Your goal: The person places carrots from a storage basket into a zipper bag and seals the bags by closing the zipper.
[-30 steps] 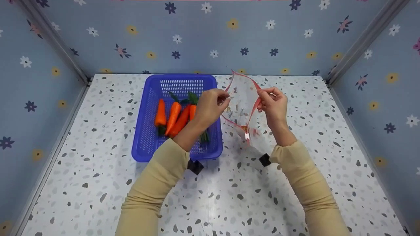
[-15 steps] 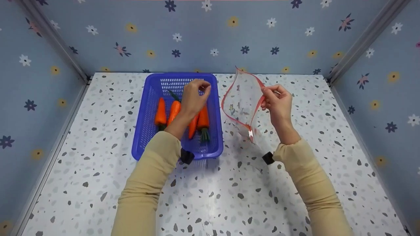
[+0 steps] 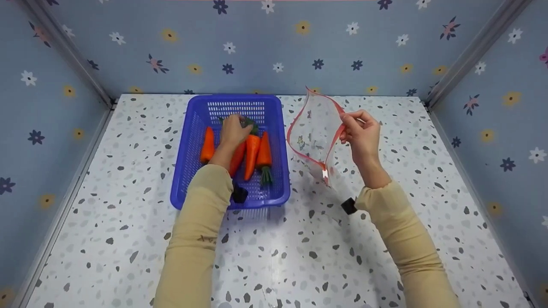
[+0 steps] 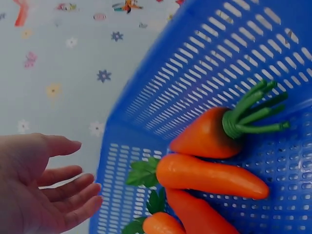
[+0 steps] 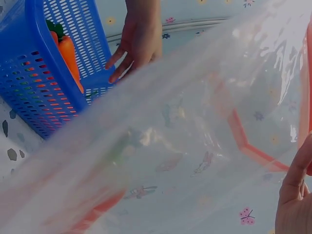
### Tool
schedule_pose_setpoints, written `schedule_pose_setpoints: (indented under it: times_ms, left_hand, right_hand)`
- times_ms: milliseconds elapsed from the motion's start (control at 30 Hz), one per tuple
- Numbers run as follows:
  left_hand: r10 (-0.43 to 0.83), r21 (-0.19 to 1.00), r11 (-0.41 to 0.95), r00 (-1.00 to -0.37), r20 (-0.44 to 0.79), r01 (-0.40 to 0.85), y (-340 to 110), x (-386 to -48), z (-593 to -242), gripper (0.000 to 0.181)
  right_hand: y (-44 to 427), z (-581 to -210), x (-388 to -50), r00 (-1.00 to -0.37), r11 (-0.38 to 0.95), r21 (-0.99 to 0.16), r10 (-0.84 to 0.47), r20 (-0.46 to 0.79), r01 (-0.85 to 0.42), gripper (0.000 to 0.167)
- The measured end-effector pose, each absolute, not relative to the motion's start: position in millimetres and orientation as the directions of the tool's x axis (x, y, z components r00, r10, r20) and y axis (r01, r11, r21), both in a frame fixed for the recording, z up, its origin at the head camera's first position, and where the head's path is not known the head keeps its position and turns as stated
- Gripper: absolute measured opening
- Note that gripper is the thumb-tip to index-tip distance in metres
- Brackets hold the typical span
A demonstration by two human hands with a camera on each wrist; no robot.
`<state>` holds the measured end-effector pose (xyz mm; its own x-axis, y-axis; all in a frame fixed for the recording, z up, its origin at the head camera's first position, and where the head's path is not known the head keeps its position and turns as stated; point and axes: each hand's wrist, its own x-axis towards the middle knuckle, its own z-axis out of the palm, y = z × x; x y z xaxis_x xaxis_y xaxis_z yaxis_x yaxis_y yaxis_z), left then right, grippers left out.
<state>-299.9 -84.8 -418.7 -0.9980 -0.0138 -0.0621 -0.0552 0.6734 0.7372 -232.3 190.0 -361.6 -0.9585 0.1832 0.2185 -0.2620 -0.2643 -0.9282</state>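
A person's left hand [image 3: 233, 133], fingers spread, hangs over orange carrots [image 3: 252, 155] in a blue plastic basket [image 3: 186, 171] left on the speckled worktop [image 3: 128, 209]; the right hand [image 3: 364, 132] pinches the rim of a gaping, clear, red-edged zip bag [image 3: 316, 124] beside it.

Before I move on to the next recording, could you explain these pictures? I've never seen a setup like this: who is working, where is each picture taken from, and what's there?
There is no machine: a person works with bare hands. The wide picture looks down from the person's head; the closer two come from each wrist. On the speckled table stands a blue basket with orange carrots. The left hand is over the basket, fingers apart, with nothing visibly held. The right hand pinches a clear, red-edged bag, its mouth open, beside the basket.
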Motion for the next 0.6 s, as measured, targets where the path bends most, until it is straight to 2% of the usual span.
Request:
schedule_pose_setpoints:
  times_ms: [167,333,500,600]
  left_hand:
    - [-0.055,0.677,0.697,-0.958,-0.280,-0.238,-95.3,-300.0,-431.2,0.038]
    - [-0.048,0.627,0.734,-0.940,-0.337,-0.262,-100.7,-299.9,-442.5,0.026]
    - [0.003,0.624,0.736,-0.920,-0.391,-0.263,-113.9,-318.8,-478.6,0.043]
    - [-0.008,0.605,0.732,-0.891,-0.454,-0.315,-115.1,-319.1,-480.7,0.070]
  right_hand:
    - [188.8,-362.4,-231.4,-0.960,-0.271,-0.927,0.182,0.213,-0.257,0.006]
    - [188.5,-363.3,-231.5,-0.962,-0.281,-0.927,0.182,0.204,-0.250,0.007]
    - [188.9,-363.9,-231.3,-0.961,-0.291,-0.922,0.180,0.210,-0.256,0.007]
    - [189.2,-364.4,-231.2,-0.959,-0.283,-0.922,0.181,0.219,-0.264,0.007]
